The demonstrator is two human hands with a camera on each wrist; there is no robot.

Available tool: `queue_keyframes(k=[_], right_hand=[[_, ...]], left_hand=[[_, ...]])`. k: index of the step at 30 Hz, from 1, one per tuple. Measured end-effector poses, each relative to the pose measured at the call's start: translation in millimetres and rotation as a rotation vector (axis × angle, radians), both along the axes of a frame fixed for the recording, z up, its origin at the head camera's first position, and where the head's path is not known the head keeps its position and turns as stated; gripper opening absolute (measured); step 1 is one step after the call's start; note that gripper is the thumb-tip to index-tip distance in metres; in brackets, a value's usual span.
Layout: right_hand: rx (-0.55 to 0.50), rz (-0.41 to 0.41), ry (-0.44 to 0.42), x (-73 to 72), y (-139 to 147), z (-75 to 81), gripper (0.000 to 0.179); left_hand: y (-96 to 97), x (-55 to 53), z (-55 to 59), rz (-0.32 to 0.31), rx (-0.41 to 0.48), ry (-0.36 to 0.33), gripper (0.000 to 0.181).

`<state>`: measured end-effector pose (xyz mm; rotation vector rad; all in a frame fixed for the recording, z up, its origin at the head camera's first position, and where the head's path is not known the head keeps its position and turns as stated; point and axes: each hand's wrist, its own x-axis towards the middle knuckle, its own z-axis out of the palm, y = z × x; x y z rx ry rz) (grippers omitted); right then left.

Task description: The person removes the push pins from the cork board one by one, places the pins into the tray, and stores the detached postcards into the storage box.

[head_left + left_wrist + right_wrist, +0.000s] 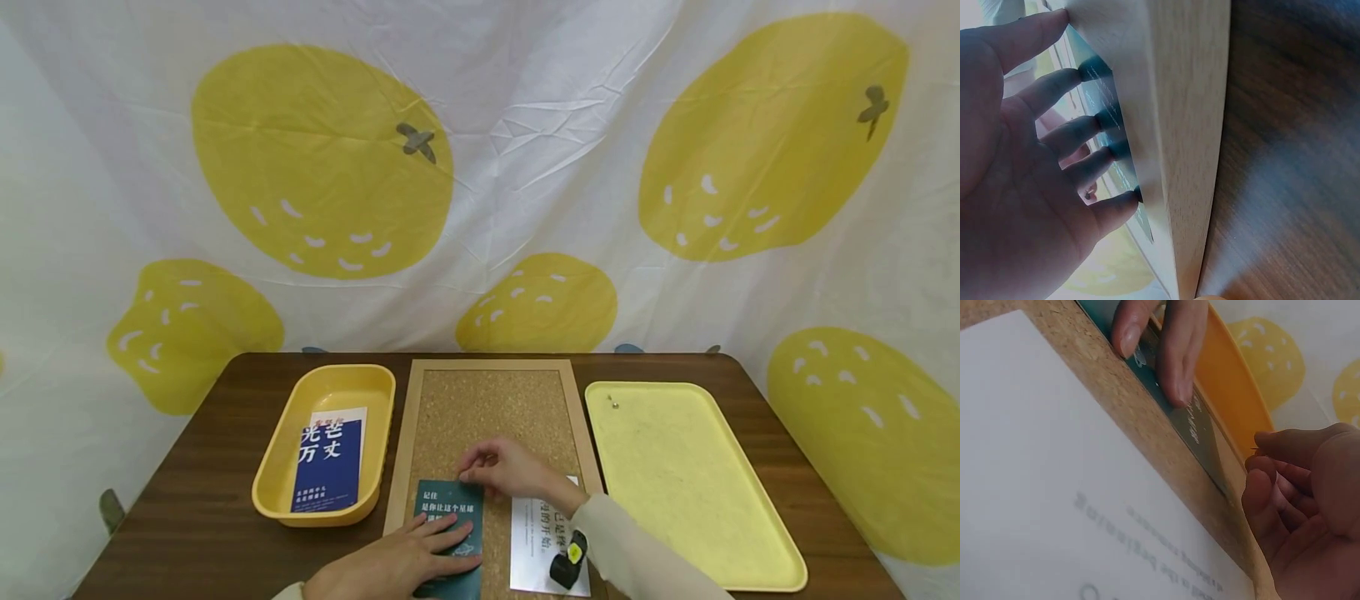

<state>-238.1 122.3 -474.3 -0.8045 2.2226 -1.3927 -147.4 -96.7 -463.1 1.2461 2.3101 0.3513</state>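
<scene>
A corkboard (491, 417) with a light wooden frame lies flat on the table. On its lower left is a dark green card (444, 492) with white print, and my left hand (386, 560) presses it down with spread, straight fingers. My right hand (513, 471) is above the board at the card's top right corner. Thumb and forefinger pinch a pin (1254, 449), its thin point sticking out in the right wrist view; the rest of it is hidden by the fingers. A white card (528, 537) with dark print lies on the board's lower right, partly beneath my right forearm.
Left of the board stands a yellow plastic basin (273, 479) holding a blue card (330, 467) over a white one. To the right lies a pale yellow tray (690, 483) with small metal pins (614, 404) in its far left corner. A lemon-print curtain (525, 183) hangs behind the table.
</scene>
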Motion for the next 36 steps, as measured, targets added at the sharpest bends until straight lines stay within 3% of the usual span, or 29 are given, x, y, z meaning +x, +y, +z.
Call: queue_keyframes(k=[6, 12, 17, 25, 36], right_hand=[[0.006, -0.023, 0.044, 8.7, 8, 25.6, 0.015], [0.005, -0.032, 0.052, 8.8, 19, 35.4, 0.014], [-0.001, -0.044, 0.079, 5.4, 28, 33.7, 0.015], [-0.001, -0.073, 0.105, -7.8, 44, 17.9, 0.015], [0.005, -0.225, -0.039, -18.0, 69, 11.5, 0.015]], left_hand=[[-0.2, 0.7, 0.4, 0.008, 0.005, -0.005, 0.071], [-0.7, 1.0, -0.9, 0.019, 0.013, -0.020, 0.071], [-0.7, 1.1, -1.3, 0.024, 0.010, -0.023, 0.070], [-0.4, 1.3, -0.2, 0.040, 0.009, -0.033, 0.071], [-1.1, 1.8, -0.1, 0.042, 0.007, -0.047, 0.071]])
